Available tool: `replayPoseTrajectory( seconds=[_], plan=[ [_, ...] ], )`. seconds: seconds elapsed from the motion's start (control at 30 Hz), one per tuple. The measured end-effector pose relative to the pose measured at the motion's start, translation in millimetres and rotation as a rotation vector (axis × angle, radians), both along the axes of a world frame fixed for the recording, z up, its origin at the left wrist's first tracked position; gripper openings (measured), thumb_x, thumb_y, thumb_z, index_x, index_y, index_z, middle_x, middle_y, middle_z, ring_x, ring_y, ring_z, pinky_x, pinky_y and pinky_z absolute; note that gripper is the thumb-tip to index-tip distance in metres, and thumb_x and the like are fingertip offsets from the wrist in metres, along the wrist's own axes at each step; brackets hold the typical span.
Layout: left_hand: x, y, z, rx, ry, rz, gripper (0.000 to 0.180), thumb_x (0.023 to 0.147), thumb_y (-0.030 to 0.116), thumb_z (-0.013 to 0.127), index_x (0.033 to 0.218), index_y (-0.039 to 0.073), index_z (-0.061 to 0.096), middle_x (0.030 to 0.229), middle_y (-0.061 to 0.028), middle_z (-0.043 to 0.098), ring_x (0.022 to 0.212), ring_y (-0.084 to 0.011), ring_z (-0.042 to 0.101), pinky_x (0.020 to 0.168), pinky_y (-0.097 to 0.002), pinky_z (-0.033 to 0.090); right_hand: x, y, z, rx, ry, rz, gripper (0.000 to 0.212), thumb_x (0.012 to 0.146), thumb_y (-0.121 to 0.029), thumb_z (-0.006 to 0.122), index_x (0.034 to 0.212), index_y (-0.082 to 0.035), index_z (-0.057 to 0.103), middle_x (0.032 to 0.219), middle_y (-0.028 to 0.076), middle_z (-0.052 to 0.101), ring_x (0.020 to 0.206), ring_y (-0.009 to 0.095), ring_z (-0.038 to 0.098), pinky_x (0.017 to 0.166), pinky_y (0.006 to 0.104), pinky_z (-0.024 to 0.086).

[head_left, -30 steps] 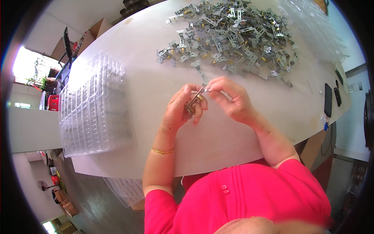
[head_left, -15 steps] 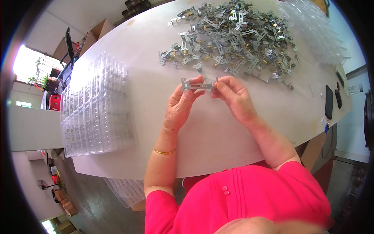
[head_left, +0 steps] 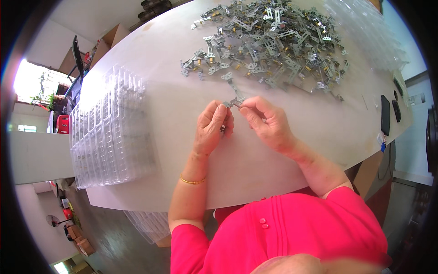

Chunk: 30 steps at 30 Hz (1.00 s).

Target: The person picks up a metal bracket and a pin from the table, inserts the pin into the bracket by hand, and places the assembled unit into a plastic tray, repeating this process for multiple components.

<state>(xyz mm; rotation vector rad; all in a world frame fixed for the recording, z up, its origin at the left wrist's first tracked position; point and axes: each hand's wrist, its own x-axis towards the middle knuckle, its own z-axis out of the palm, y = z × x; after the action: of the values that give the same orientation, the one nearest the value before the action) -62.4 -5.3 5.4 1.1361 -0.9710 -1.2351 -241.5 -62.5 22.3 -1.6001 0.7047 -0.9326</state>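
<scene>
we pinch a metal bracket [head_left: 234, 103] between the thumb and fingers of our left hand [head_left: 211, 128], and our right hand [head_left: 270, 127] pinches its exposed end, probably so one steadies while the other works. it is held above the table [head_left: 255, 182], between its near edge and the bracket pile [head_left: 278, 43]; clear trays [head_left: 112, 137] stand by the left edge, likely for easy reach.

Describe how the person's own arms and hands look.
The left hand and right hand wear no gloves. Short, bright pink sleeves cover the upper arms. A thin gold-coloured bracelet circles the left forearm; no band shows on the right forearm.
</scene>
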Motion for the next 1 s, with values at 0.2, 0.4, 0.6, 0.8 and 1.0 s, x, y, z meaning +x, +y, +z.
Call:
replayPoseTrajectory(
  seconds=[0.2,0.4,0.6,0.8,1.0],
  plan=[
    [-1,-1,-1,-0.004,-0.103,0.025,0.034,0.107,0.035,0.05,0.09,0.006,0.056,0.07,-0.0008,0.058,0.054,-0.0075,0.05,0.048,-0.0216,0.038,-2,-1,3,-0.126,0.045,-0.035,0.004,0.097,-0.006,0.065,0.097,-0.004,0.061,0.071,-0.002,0.055,0.061,0.004,0.044,0.054,0.0231,0.039],
    [0,1,-2,-0.117,-0.382,0.081,0.024,0.106,0.024,0.054,0.09,0.006,0.056,0.069,0.0019,0.055,0.056,-0.0053,0.044,0.05,-0.0212,0.035,-2,0,1,-0.171,0.063,-0.059,0.011,0.097,-0.005,0.064,0.106,-0.004,0.057,0.069,0.0,0.053,0.059,0.006,0.045,0.053,0.0244,0.04],
    [-7,0,-7,-0.233,-0.526,0.084,0.021,0.103,0.019,0.059,0.089,0.004,0.055,0.066,0.001,0.052,0.059,-0.0066,0.044,0.053,-0.0235,0.038,0,1,0,-0.113,0.037,-0.016,0.014,0.096,-0.005,0.065,0.107,-0.004,0.058,0.069,0.002,0.055,0.059,0.01,0.048,0.055,0.0262,0.042],
    [-9,-1,-11,-0.279,-0.661,0.097,0.019,0.101,0.017,0.062,0.089,0.003,0.056,0.066,-0.0007,0.051,0.059,-0.0077,0.045,0.053,-0.0252,0.039,1,-7,-5,-0.491,0.065,-0.103,0.01,0.092,-0.002,0.067,0.101,-0.005,0.063,0.086,0.005,0.06,0.073,0.016,0.057,0.064,0.0295,0.048],
    [-18,1,-9,-0.181,-0.385,0.024,0.025,0.105,0.023,0.056,0.088,0.004,0.054,0.065,-0.0008,0.052,0.055,-0.0084,0.044,0.05,-0.024,0.037,-1,-9,7,-0.437,-0.044,-0.241,0.006,0.095,-0.004,0.066,0.098,-0.005,0.062,0.084,0.002,0.057,0.07,0.011,0.051,0.061,0.025,0.045]
  ],
)
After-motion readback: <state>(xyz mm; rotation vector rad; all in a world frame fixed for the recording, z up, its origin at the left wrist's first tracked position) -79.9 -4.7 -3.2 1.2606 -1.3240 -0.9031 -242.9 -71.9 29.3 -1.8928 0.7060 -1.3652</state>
